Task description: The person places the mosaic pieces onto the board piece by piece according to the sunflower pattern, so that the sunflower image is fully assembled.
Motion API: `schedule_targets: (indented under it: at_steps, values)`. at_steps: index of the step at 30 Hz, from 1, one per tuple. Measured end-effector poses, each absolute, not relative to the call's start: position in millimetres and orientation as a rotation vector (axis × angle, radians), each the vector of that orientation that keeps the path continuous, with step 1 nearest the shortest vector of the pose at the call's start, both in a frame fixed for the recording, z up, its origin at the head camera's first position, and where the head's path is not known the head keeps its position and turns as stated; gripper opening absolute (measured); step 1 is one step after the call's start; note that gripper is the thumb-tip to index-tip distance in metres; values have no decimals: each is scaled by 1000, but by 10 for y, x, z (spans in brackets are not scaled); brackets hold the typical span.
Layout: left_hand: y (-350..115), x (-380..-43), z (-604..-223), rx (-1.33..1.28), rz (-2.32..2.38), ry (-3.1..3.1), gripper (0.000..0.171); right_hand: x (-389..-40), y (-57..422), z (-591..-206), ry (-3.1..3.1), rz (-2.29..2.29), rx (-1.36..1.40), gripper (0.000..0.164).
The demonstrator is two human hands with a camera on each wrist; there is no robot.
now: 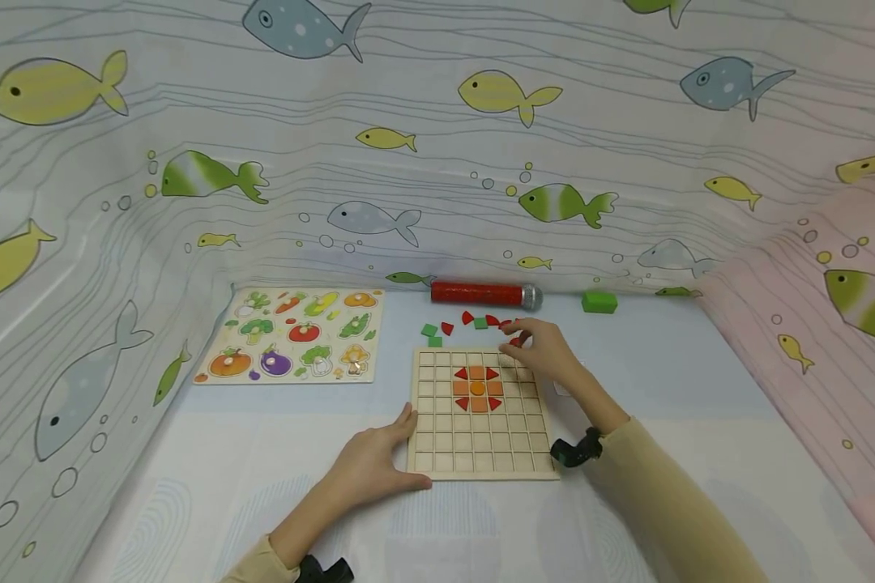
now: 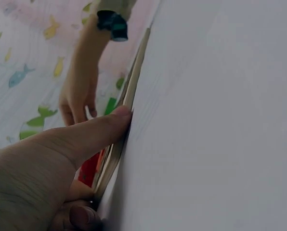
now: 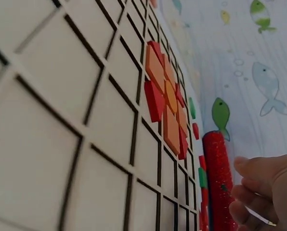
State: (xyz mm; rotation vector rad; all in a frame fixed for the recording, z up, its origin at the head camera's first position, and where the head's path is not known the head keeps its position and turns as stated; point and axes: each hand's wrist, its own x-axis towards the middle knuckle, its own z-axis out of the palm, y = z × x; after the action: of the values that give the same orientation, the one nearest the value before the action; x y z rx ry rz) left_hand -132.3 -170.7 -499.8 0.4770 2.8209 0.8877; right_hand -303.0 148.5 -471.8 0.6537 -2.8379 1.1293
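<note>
My left hand (image 1: 368,465) holds the lower left corner of a wooden grid board (image 1: 481,445), thumb along the near edge and fingers at the left side. On the board, orange squares (image 1: 461,389) surround an orange round piece (image 1: 477,389), with red fan-shaped pieces (image 1: 494,403) at the corners. My right hand (image 1: 543,350) hovers at the board's far right edge, thumb and fingers apart. Under its fingertips lie loose red pieces (image 1: 515,342), partly hidden by the hand. In the right wrist view, the right hand (image 3: 264,192) overlaps a red glittery tube (image 3: 218,168).
A vegetable picture puzzle (image 1: 288,336) lies left of the grid board. Behind the board are loose green squares (image 1: 434,342) and red pieces (image 1: 467,317). The red tube (image 1: 477,294) and a green block (image 1: 599,302) sit along the back, before the fish-patterned cloth (image 1: 437,178).
</note>
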Motion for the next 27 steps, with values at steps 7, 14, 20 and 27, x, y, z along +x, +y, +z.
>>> schedule_targets:
  at_steps: [7,14,20,27]
  values:
    - [-1722,-1324,-5003,487,903,2825,105,-3474,1293,-4790,-2852,1231,675,38]
    - [-1724,-1318,-5009,484,907,2810,106,-3677,1215,-4921,-2920,1143,668,38]
    - [-1723,-1323,-5011,493,904,2814,106,-3766,1186,-4970,-2961,1012,694,36]
    - [-1723,-1324,-5006,495,908,2815,106,-3800,1137,-4967,-2963,968,740,28]
